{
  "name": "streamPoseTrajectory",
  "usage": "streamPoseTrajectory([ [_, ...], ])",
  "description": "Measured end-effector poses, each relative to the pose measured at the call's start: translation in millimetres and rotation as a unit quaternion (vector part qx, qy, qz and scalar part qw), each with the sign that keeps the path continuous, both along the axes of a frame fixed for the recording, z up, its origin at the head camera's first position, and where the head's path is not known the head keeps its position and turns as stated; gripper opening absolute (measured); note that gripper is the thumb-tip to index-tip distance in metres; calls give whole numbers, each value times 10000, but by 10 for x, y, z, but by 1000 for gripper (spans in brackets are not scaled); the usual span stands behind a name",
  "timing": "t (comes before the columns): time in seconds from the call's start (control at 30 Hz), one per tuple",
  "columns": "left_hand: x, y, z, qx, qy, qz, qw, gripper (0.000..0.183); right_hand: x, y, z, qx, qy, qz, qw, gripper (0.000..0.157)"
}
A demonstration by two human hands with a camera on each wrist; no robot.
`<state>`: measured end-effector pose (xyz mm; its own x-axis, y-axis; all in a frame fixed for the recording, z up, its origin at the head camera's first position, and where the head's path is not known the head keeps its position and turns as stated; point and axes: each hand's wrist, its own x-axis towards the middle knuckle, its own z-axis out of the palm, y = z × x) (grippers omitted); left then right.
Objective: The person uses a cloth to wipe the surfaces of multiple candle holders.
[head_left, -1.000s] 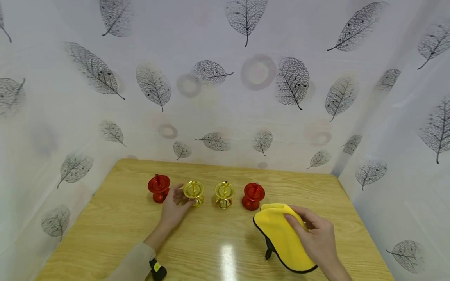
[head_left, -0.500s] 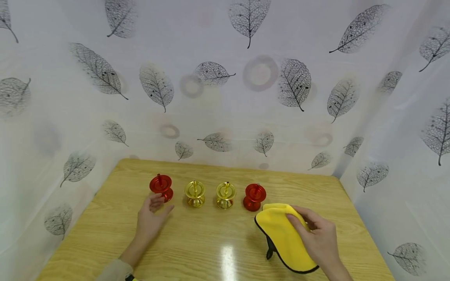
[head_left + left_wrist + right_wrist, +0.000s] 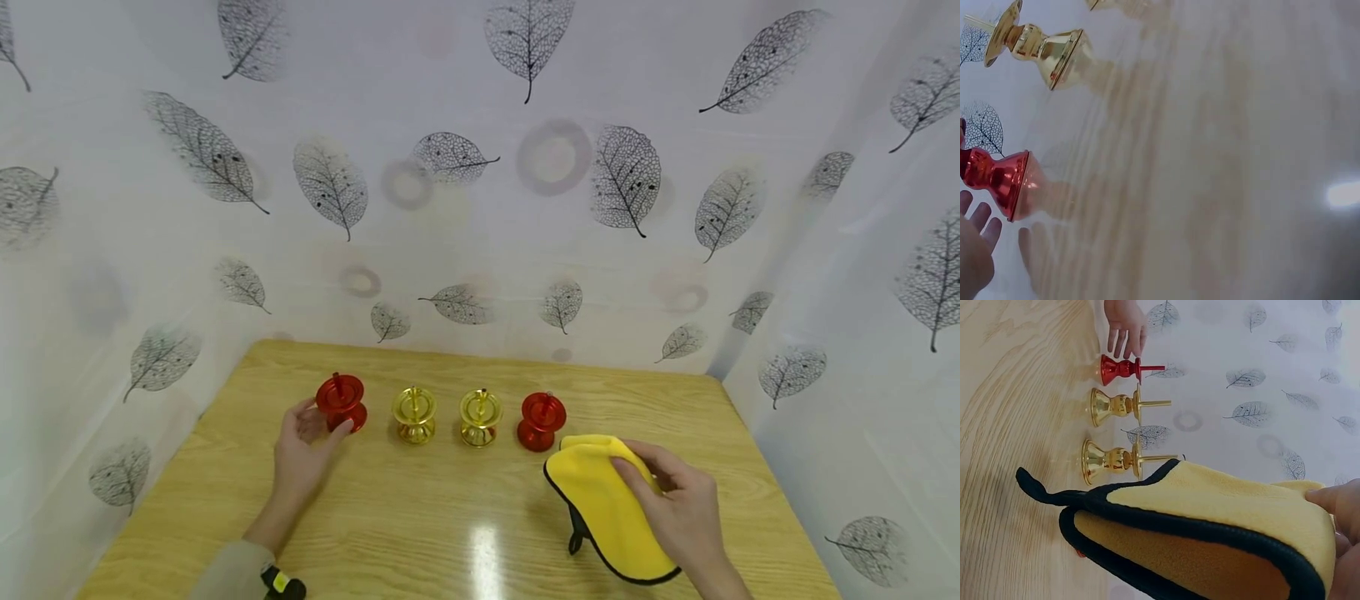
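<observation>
Four-in-a-row is not counted here; a red metal candle holder (image 3: 341,396) with a round dish and upright pin stands at the row's left end. My left hand (image 3: 297,462) is at it, thumb in front and fingers at its left side. In the right wrist view those fingers (image 3: 1119,341) look straight, right beside the red holder (image 3: 1117,369). Between thumb and fingers, my right hand (image 3: 684,508) pinches a folded yellow cloth (image 3: 603,508) with black edging and a black loop. The cloth hangs over the table, close to the right-hand red candle holder (image 3: 542,417).
Two gold candle holders, one left (image 3: 415,417) and one right (image 3: 480,417), stand between the red ones. All are on a light wooden table (image 3: 420,517). A white leaf-patterned curtain (image 3: 480,233) borders the table behind and at the sides.
My left hand has left the left gold candle holder and moved left to the red one. The right hand and cloth have stayed nearly still.
</observation>
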<state>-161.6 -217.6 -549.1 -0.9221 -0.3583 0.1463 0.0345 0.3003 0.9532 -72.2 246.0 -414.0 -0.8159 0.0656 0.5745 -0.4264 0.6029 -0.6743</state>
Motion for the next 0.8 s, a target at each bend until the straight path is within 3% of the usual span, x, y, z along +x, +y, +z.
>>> streamPoseTrajectory([
  [0.37, -233, 24, -55, -154, -262, 67, 9995, 81, -12, 35, -30, 162, 41, -27, 9999, 26],
  [0.8, -324, 27, -52, -62, -267, -205, 9994, 84, -29, 62, -45, 217, 189, 107, 9995, 30],
])
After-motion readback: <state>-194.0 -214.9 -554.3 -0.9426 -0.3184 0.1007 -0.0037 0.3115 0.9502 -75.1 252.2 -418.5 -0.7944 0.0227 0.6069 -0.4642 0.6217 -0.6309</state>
